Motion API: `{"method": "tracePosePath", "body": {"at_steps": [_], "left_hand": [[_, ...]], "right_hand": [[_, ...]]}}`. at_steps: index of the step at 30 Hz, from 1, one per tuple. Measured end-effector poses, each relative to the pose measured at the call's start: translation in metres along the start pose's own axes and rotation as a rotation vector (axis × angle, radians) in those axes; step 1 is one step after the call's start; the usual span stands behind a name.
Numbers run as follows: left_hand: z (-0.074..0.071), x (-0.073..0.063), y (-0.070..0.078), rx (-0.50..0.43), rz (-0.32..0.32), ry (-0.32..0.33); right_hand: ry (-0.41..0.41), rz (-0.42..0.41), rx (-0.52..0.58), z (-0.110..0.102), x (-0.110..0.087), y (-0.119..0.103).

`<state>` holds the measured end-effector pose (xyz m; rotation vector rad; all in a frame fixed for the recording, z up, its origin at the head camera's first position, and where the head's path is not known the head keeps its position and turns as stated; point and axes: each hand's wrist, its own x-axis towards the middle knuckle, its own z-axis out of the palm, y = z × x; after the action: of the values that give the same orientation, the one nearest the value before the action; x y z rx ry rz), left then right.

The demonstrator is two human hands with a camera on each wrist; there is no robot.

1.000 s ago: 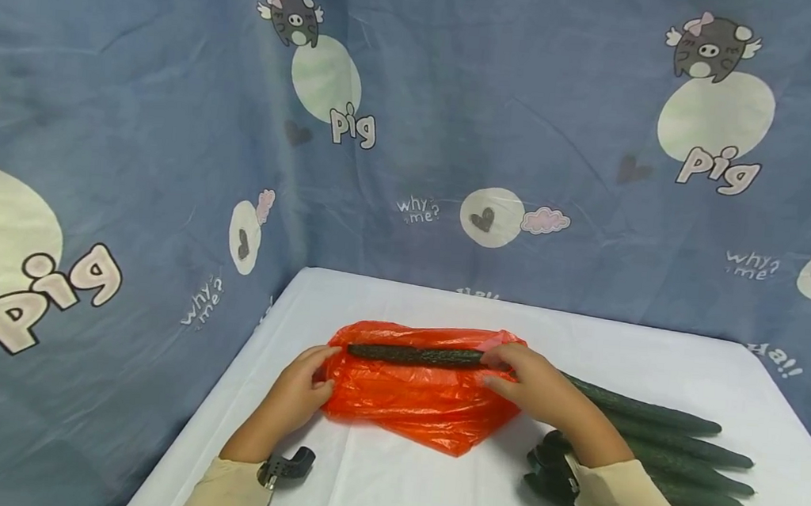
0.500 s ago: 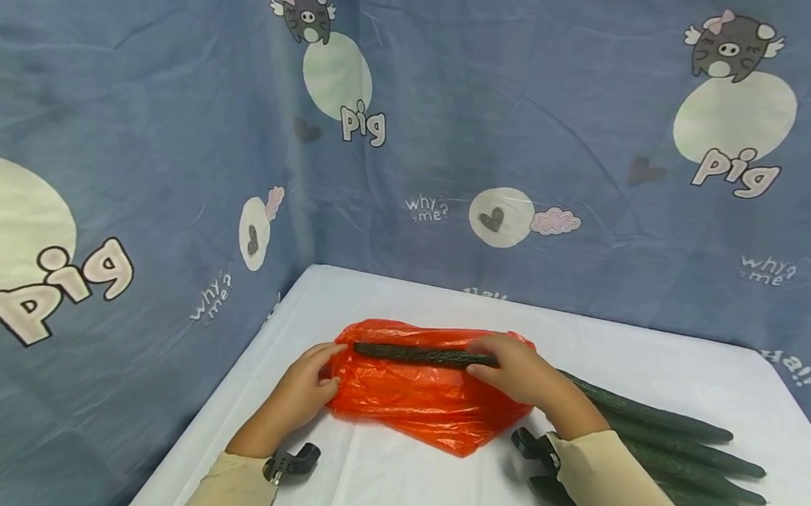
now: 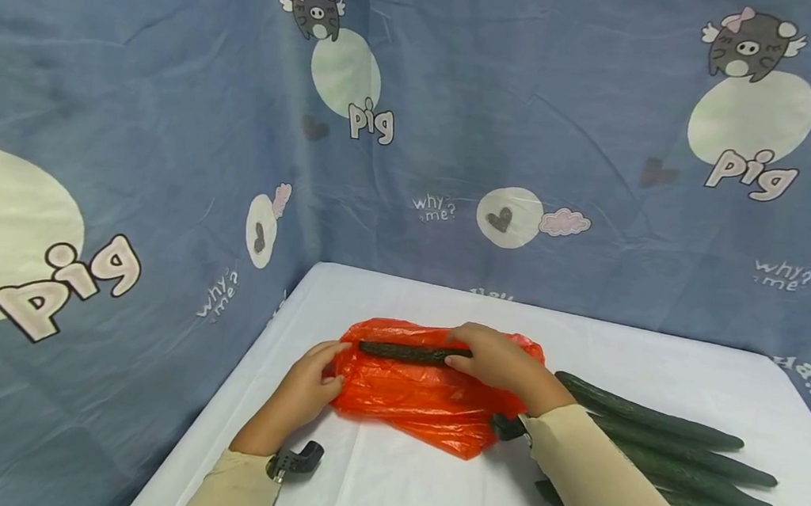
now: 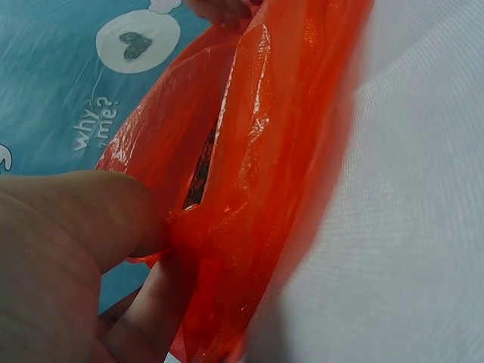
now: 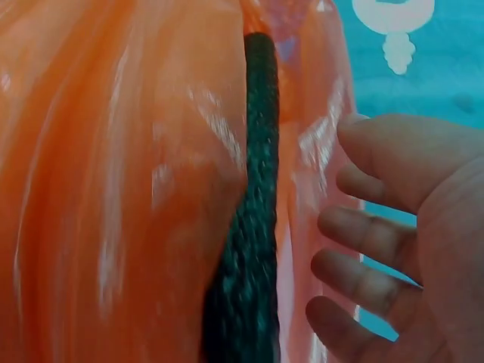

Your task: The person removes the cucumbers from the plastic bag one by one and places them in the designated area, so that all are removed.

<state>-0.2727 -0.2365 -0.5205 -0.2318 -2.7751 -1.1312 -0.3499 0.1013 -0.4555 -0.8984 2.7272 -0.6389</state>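
A dark green cucumber lies lengthwise in the mouth of a red plastic bag; a bag fold covers one side of it in the right wrist view. At the bag's left end, my left hand pinches the edge of the film between thumb and finger, seen close in the left wrist view. My right hand reaches over the bag and hides the cucumber's right end in the head view. Its fingers are spread and loosely bent beside the cucumber, at the bag's far edge.
Several long cucumbers lie side by side at the right, partly behind my right sleeve. White cloth covers the table. A blue printed curtain closes off the back and left.
My right hand has slid left along the cucumber over the bag. My left hand keeps its hold on the bag's left edge. The head view has turned slightly right-to-left shifting everything rightward.
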Motion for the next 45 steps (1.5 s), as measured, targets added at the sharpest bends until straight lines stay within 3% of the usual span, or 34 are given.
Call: {"method": "tracePosePath", "body": {"at_steps": [5,14,24,45], "left_hand": [[0.0,0.002,0.0,0.007,0.034,0.01],[-0.001,0.003,0.0,0.015,0.035,-0.003],[0.0,0.005,0.0,0.011,0.042,-0.001],[0.0,0.0,-0.003,0.014,0.02,-0.008]], "right_hand": [[0.0,-0.007,0.018,0.007,0.013,-0.005],[-0.013,-0.052,0.111,0.019,0.034,-0.017],[-0.051,0.034,0.132,0.028,0.057,-0.014],[-0.01,0.096,-0.073,0.054,0.067,-0.018]]}}
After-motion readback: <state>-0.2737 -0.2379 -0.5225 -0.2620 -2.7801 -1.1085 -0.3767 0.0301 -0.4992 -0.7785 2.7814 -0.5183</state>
